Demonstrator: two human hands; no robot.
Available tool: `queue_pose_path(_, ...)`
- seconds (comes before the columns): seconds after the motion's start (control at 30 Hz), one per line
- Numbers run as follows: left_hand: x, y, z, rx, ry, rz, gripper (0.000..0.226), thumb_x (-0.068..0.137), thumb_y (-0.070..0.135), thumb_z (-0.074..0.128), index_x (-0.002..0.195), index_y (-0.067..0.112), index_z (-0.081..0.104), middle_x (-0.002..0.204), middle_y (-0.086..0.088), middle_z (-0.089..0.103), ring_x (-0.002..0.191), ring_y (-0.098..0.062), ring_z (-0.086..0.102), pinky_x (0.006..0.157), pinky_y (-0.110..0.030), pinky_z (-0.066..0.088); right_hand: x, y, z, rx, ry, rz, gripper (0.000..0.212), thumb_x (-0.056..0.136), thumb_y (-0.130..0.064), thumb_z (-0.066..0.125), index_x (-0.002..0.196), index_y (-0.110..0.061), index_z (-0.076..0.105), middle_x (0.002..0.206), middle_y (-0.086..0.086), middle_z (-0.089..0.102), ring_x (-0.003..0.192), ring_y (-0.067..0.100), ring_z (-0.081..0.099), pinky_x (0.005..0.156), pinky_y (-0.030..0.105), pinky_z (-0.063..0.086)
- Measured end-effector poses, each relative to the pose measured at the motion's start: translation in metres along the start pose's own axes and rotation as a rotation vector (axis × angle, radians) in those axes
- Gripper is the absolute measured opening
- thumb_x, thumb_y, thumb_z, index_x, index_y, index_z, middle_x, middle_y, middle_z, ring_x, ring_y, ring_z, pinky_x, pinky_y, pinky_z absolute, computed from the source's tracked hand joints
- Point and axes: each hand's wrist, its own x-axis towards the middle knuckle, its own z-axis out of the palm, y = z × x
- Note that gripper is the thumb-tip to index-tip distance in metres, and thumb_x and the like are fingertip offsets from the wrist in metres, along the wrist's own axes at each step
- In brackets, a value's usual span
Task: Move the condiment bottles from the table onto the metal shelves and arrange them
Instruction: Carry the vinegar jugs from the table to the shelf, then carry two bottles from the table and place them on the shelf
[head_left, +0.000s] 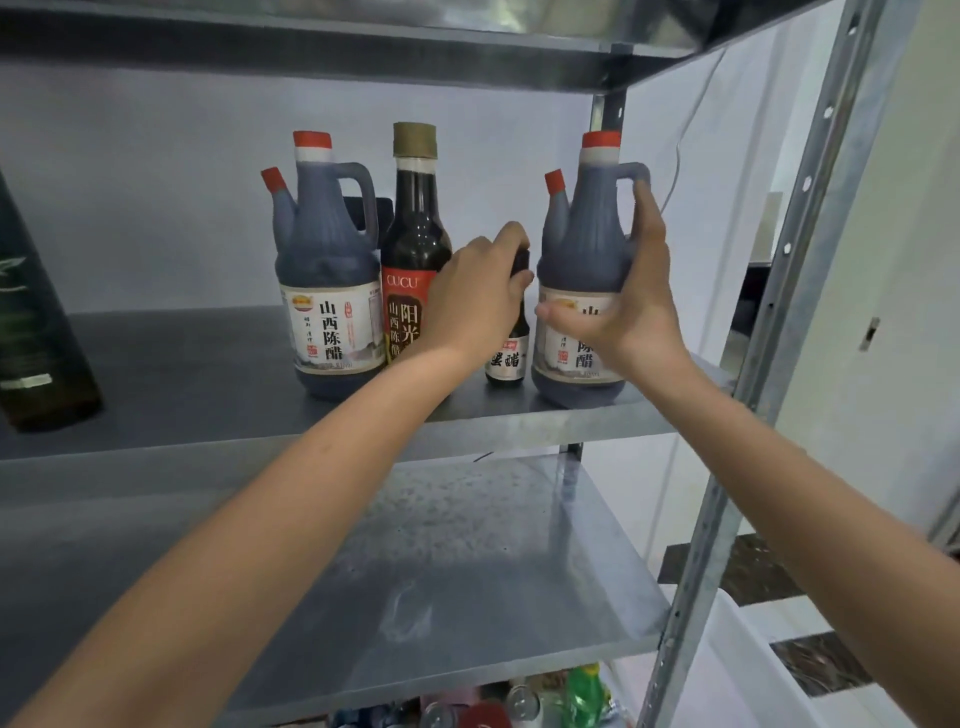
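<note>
Small vinegar bottle (508, 343) is stood on the middle shelf (208, 364) between the tall dark bottle (415, 249) and the right jug (582, 260), its neck gripped by the left hand (475, 291), the jug clasped by the right hand (631, 306); the jug is set near the front edge, so it could be tipped off by a nudge.

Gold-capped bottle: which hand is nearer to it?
Left. The left hand grips the small bottle right beside the gold-capped bottle; the right hand holds the right jug, farther away.

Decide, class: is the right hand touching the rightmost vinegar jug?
Touching. The head view shows the right hand curled round the rightmost vinegar jug, with the thumb lying across its label.
</note>
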Motion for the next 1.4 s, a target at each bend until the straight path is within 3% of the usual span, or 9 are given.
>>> queue_pose_path(0.07, -0.001, -0.003, 0.008, -0.012, -0.048, -0.015, 0.032, 0.094, 0.019, 0.052, 0.125, 0.015, 0.042, 0.1, -0.014, 0.061, 0.087, -0.03, 0.058, 0.066, -0.037, 0.044, -0.003, 0.006, 0.007, -0.008, 0.07, -0.027, 0.113, 0.058, -0.034, 0.086, 0.147, -0.017, 0.018, 0.12, -0.014, 0.034, 0.115, 0.001, 0.042, 0.098, 0.019, 0.04)
queue_pose_path(0.2, -0.006, -0.004, 0.023, -0.07, -0.081, -0.044, 0.042, 0.094, 0.016, 0.048, 0.132, 0.02, 0.03, 0.094, -0.015, 0.059, 0.081, -0.035, 0.058, 0.069, -0.047, 0.049, 0.005, 0.019, 0.018, -0.044, 0.096, -0.055, 0.104, 0.061, -0.038, 0.084, 0.143, -0.008, 0.027, 0.125, -0.006, 0.033, 0.119, 0.012, 0.04, 0.104, 0.035, 0.04)
queue_pose_path(0.43, -0.017, -0.003, 0.029, -0.068, -0.022, -0.087, 0.059, 0.097, 0.017, 0.048, 0.147, 0.021, 0.018, 0.107, -0.017, 0.057, 0.085, -0.032, 0.06, 0.064, -0.036, 0.042, 0.008, 0.032, 0.026, -0.062, 0.098, -0.038, 0.099, 0.066, -0.043, 0.079, 0.143, -0.009, 0.026, 0.127, -0.001, 0.032, 0.123, 0.014, 0.038, 0.106, 0.039, 0.039)
queue_pose_path(0.67, -0.045, -0.004, 0.026, 0.016, -0.07, -0.07, 0.09, 0.094, 0.028, 0.055, 0.149, 0.019, -0.016, 0.1, -0.014, 0.059, 0.074, -0.024, 0.061, 0.059, -0.036, 0.051, -0.036, 0.039, 0.019, -0.041, 0.004, 0.127, 0.101, 0.073, -0.046, 0.074, 0.148, -0.025, 0.01, 0.146, -0.004, 0.032, 0.132, 0.013, 0.038, 0.104, 0.041, 0.042)
queue_pose_path(0.77, -0.071, -0.005, 0.016, 0.159, -0.087, -0.039, 0.081, 0.093, 0.036, 0.052, 0.152, 0.015, 0.001, 0.113, -0.014, 0.056, 0.092, -0.028, 0.06, 0.063, -0.036, 0.049, -0.066, 0.033, 0.007, -0.243, -0.057, 0.257, 0.075, 0.081, -0.037, 0.069, 0.143, -0.024, 0.029, 0.134, 0.001, 0.048, 0.116, 0.017, 0.053, 0.091, 0.037, 0.048)
queue_pose_path(0.83, -0.098, -0.011, 0.012, 0.271, 0.02, 0.139, 0.057, 0.093, 0.036, 0.05, 0.141, 0.006, 0.039, 0.118, -0.017, 0.057, 0.102, -0.032, 0.059, 0.073, -0.038, 0.051, -0.094, 0.028, -0.006, -0.36, -0.067, 0.182, 0.05, 0.086, -0.029, 0.066, 0.131, -0.016, 0.049, 0.125, 0.005, 0.054, 0.112, 0.023, 0.055, 0.093, 0.04, 0.047)
queue_pose_path(0.9, -0.127, -0.02, 0.015, 0.254, 0.134, 0.386, 0.039, 0.094, 0.03, 0.05, 0.12, 0.002, 0.06, 0.119, -0.022, 0.06, 0.106, -0.036, 0.058, 0.087, -0.041, 0.049, -0.123, 0.022, -0.019, -0.542, -0.183, 0.09, 0.049, 0.085, -0.029, 0.068, 0.129, -0.016, 0.053, 0.134, 0.007, 0.05, 0.121, 0.027, 0.049, 0.101, 0.042, 0.042)
queue_pose_path(1.1, -0.186, -0.02, 0.037, 0.104, -0.075, 0.636, 0.043, 0.096, 0.034, 0.042, 0.124, 0.006, 0.059, 0.122, -0.021, 0.06, 0.11, -0.034, 0.058, 0.094, -0.043, 0.049, -0.23, -0.013, -0.038, -0.898, -0.363, 0.429, 0.07, 0.085, -0.041, 0.063, 0.145, -0.022, 0.033, 0.145, 0.004, 0.041, 0.131, 0.023, 0.039, 0.104, 0.035, 0.034)
queue_pose_path(1.4, -0.311, 0.016, 0.052, -0.099, -0.673, 0.927, 0.066, 0.066, 0.05, 0.078, 0.117, 0.009, 0.065, 0.104, -0.018, 0.067, 0.091, -0.033, 0.066, 0.074, -0.041, 0.054, -0.44, -0.149, -0.023, -1.03, -0.149, 1.161, 0.058, 0.09, -0.048, 0.054, 0.141, -0.027, 0.038, 0.145, -0.004, 0.041, 0.133, 0.017, 0.035, 0.104, 0.036, 0.035)
